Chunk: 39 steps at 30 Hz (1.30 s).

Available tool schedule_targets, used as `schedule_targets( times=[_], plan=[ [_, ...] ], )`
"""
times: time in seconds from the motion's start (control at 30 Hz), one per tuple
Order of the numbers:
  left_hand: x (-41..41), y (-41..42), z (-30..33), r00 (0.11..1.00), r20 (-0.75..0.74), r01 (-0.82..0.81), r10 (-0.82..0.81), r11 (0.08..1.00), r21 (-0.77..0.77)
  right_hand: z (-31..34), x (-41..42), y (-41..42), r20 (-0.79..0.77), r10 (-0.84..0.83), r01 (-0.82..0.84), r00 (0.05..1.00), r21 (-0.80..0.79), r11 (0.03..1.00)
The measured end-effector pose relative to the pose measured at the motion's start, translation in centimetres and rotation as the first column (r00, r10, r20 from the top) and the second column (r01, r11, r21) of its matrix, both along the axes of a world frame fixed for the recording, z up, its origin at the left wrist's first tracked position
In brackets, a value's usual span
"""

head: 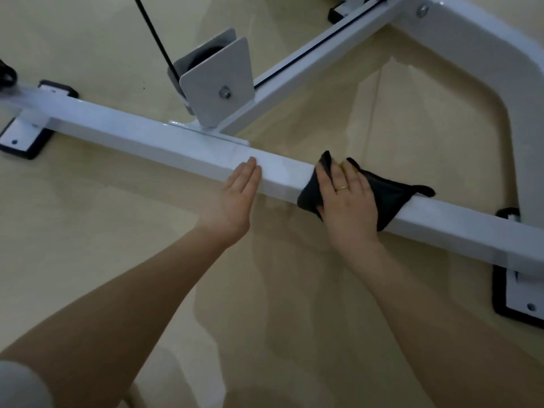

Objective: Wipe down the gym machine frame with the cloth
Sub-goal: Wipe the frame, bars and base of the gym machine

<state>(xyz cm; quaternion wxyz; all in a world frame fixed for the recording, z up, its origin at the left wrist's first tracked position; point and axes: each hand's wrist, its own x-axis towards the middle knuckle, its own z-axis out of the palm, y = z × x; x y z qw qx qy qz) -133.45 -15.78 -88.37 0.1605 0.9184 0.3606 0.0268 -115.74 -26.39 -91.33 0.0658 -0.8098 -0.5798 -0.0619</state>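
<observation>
A white square steel bar of the gym machine frame (164, 139) runs low across the floor from upper left to lower right. A black cloth (388, 195) is draped over the bar right of centre. My right hand (347, 198) lies flat on the cloth with fingers straight, pressing it onto the bar; a ring is on one finger. My left hand (235, 198) rests on the bar's near edge just left of the cloth, fingers straight and together.
A white pulley bracket (217, 83) with a black cable (153, 33) stands on the bar behind my left hand. A second frame bar (323, 51) angles off to the upper right. Black-edged foot plates sit at left (20, 139) and lower right (521, 298). Beige floor lies all around.
</observation>
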Motion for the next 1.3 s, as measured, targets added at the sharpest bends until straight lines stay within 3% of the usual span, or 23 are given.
schedule_targets(
  times=[0.07,0.17,0.23,0.33,0.43,0.5,0.57,0.73,0.93,1.1,1.2,1.3],
  plan=[
    [0.1,0.0,0.0,0.999,-0.033,-0.016,0.015,1.000,-0.019,0.4,-3.1,3.1,-0.009,0.103,-0.103,0.995,0.033,0.994],
    [-0.3,0.7,0.7,0.998,0.063,0.013,-0.007,0.995,-0.094,1.1,-5.0,5.8,-0.081,0.205,-0.208,0.975,-0.030,0.978],
    [-1.7,1.5,1.0,0.995,0.092,0.048,-0.035,0.989,-0.139,1.4,-3.6,4.9,-0.050,0.231,-0.233,0.972,-0.053,0.971],
    [-3.9,2.2,0.4,0.985,0.158,-0.057,0.065,0.997,-0.054,0.6,-1.4,1.9,0.008,0.104,-0.104,0.995,-0.044,0.994],
    [-4.8,3.1,0.0,0.951,0.125,-0.281,0.283,0.959,-0.029,0.0,-3.5,1.9,-0.022,-0.022,0.022,1.000,-0.005,1.000],
    [-4.9,3.9,-0.2,0.917,0.085,-0.387,0.389,0.921,-0.037,0.5,-6.2,4.9,-0.044,0.068,-0.069,0.997,-0.002,0.998],
    [-4.9,4.7,-0.4,0.919,0.080,-0.382,0.386,0.922,-0.057,1.5,-8.8,9.2,-0.082,0.203,-0.208,0.976,-0.055,0.977],
    [-6.2,6.2,0.7,0.884,0.204,-0.381,0.420,0.901,-0.207,1.8,-10.7,15.1,-0.088,0.375,-0.385,0.923,-0.141,0.912],
    [-6.7,6.3,1.0,0.892,0.134,-0.406,0.432,0.895,-0.183,0.0,-6.0,8.1,0.065,0.362,-0.365,0.930,0.043,0.930],
    [-6.5,5.9,0.8,0.901,0.128,-0.396,0.414,0.906,-0.147,0.7,-9.5,11.0,-0.019,0.289,-0.289,0.957,-0.003,0.957],
    [-5.7,5.8,1.6,0.909,-0.012,-0.415,0.417,0.899,-0.141,0.9,-8.1,9.9,-0.016,0.342,-0.341,0.940,0.015,0.940],
    [-3.9,4.3,2.0,0.933,-0.142,-0.347,0.330,0.929,-0.125,0.5,-4.7,5.2,0.012,0.262,-0.262,0.965,0.000,0.965]
  ],
)
